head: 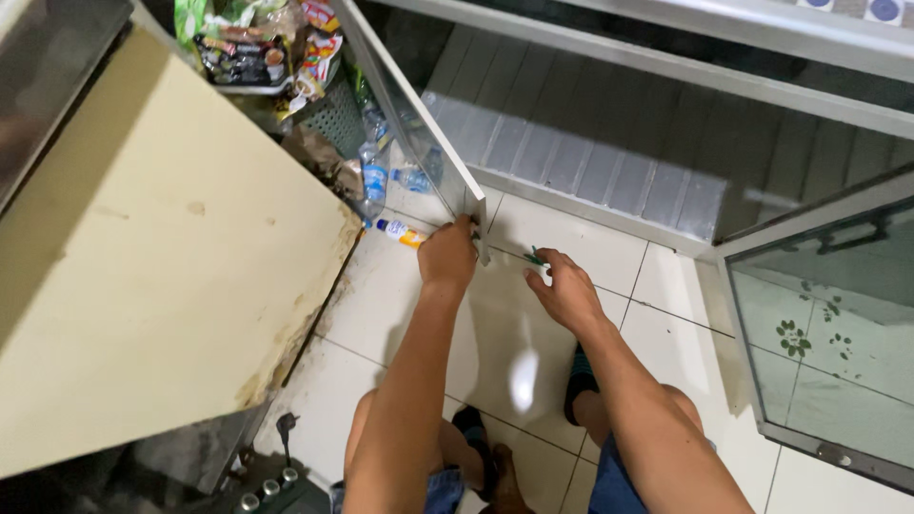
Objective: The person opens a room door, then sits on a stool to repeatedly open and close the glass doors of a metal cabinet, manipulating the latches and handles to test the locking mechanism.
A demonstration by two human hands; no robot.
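Frame centre: left hand (447, 255) gripping lower corner of glass cabinet door w/ grey metal frame (419, 124), door swung open. Right hand (568, 290) pinching small green-and-white tool (536, 262), just beside door's bottom edge, over white tile floor (666, 314). Work at corner looking under way, not finished.

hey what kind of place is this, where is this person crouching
Probably the back corner of a small shop or home store. A person crouches on a white tiled floor by an open glass cabinet door; a basket of snack packets and plastic water bottles sit behind it.
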